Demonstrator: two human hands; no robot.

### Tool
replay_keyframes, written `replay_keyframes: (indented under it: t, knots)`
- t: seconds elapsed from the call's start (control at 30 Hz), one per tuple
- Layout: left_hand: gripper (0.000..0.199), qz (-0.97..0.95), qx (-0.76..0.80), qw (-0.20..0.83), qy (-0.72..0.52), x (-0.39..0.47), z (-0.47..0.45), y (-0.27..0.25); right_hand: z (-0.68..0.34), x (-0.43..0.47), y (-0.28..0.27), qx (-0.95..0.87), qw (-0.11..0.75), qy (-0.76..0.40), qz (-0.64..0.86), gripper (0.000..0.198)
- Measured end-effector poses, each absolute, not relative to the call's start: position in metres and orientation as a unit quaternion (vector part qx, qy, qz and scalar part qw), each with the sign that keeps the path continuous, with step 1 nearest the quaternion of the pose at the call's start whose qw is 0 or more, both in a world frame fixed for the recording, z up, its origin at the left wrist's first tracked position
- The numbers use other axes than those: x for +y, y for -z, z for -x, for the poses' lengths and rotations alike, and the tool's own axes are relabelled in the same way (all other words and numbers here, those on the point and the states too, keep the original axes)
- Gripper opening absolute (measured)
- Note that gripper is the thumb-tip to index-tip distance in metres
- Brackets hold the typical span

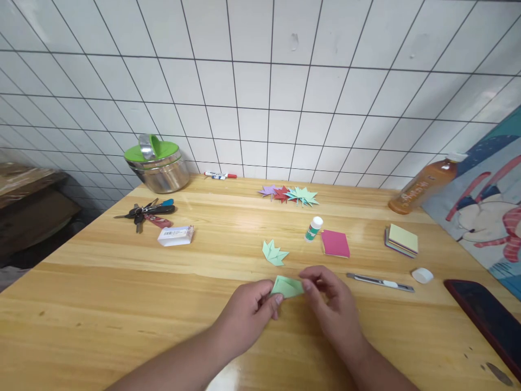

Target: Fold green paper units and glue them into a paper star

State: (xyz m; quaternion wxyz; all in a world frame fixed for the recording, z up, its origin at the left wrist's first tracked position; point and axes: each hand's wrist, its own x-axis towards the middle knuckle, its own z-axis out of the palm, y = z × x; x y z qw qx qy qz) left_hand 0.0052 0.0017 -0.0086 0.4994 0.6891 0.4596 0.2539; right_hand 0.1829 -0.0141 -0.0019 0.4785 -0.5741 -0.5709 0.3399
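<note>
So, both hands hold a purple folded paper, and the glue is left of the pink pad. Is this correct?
The colour is wrong: in the head view, the left hand and right hand hold a green folded paper. The glue is left of the pink pad.

There are two hands [249,312] [337,308], one held paper [287,287], two paper pads [335,244] [402,240] (one pink), one glue stick [313,229], one phone [490,315]

Pale wooden table [122,293], items spread

At the back left corner, a round, green-lidded steel pot [163,178] is set; along the back edge, spiky multicoloured paper shapes [283,194] are laid. By the right edge, a red-rimmed flat black phone [488,316] is placed.
</note>
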Motion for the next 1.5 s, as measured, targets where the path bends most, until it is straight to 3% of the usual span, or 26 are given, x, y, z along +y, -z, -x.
replay_keyframes:
  t: [0.13, 0.33, 0.43, 0.6, 0.7, 0.87, 0.97, 1.13, 1.27, 1.5]
  knots:
    - [0.028, -0.686, 0.460, 0.504, -0.252, 0.000, -0.004, 0.010, -0.215, -0.001, -0.003, -0.517, 0.504, -0.205, 0.661, 0.027]
    - [0.029, -0.725, 0.462, 0.453, -0.237, 0.000, -0.003, 0.012, -0.272, 0.048, -0.004, -0.599, 0.325, -0.081, 0.728, 0.039]
    - [0.027, -0.739, 0.456, 0.438, -0.233, -0.001, -0.002, 0.011, -0.292, 0.077, -0.007, -0.637, 0.097, -0.100, 0.758, 0.048]
    - [0.026, -0.747, 0.446, 0.437, -0.230, 0.000, -0.001, 0.011, -0.303, 0.108, -0.019, -0.645, -0.002, -0.163, 0.747, 0.055]
    - [0.027, -0.750, 0.445, 0.431, -0.233, 0.001, 0.000, 0.012, -0.299, 0.111, -0.026, -0.644, -0.033, -0.184, 0.742, 0.041]
    - [0.027, -0.751, 0.446, 0.430, -0.228, 0.001, -0.001, 0.012, -0.286, 0.087, -0.029, -0.662, -0.017, -0.175, 0.729, 0.026]
    - [0.027, -0.758, 0.443, 0.424, -0.222, 0.000, -0.001, 0.012, -0.277, 0.062, -0.025, -0.657, 0.007, -0.166, 0.735, 0.033]
    - [0.030, -0.789, 0.469, 0.326, -0.224, 0.005, 0.002, 0.007, -0.258, 0.025, -0.018, -0.724, 0.123, -0.085, 0.673, 0.010]
    - [0.033, -0.790, 0.502, 0.240, -0.256, 0.016, 0.008, 0.001, -0.244, 0.007, -0.024, -0.747, 0.183, -0.043, 0.637, 0.020]
    - [0.032, -0.813, 0.464, 0.259, -0.238, 0.017, 0.007, 0.004, -0.238, 0.002, -0.031, -0.765, 0.200, 0.046, 0.611, 0.028]
